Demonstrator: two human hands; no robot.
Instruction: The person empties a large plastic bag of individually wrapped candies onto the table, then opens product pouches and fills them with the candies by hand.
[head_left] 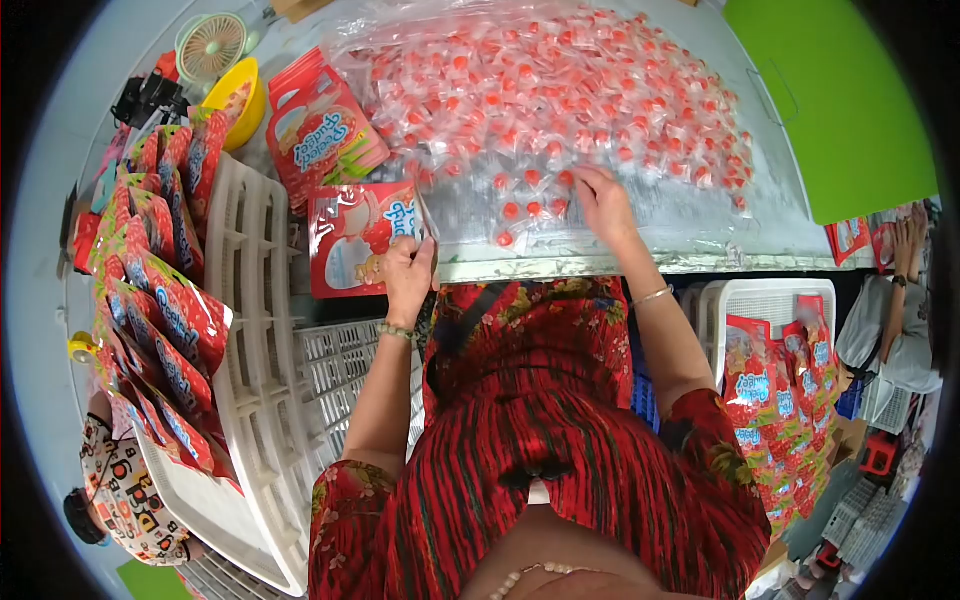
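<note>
At the lower far left is a person in a patterned shirt (130, 490), and above them overlapping rows of red printed pouches (178, 345) stand in a white plastic crate (262, 470). Beyond them, at the upper left, are a pale green fan (211, 48) and a yellow bowl (252, 108). Next comes a fanned stack of red pouches (320, 135), lying on the table (465, 225) just beyond a single red pouch (343, 245) near the front edge. The left hand (405, 272), with a beaded bracelet at the wrist, has its grip closed on the right side of that single pouch. To its right, a few red-centred wrapped pieces (532, 208) lie loosely grouped, while a wide heap of the same wrapped pieces (580, 85) spreads across the table behind them. The right hand (595, 195), a bangle on its wrist, reaches to the right side of the small group, its thumb and fingers drawn together at one red-centred piece (566, 177); I cannot tell whether its grip has hold of it. Further right, a white crate (775, 291) below table level contains more red pouches (765, 400). A bright green surface (830, 105) fills the upper right, and below it another person's hands (908, 242) are near two red pouches.
</note>
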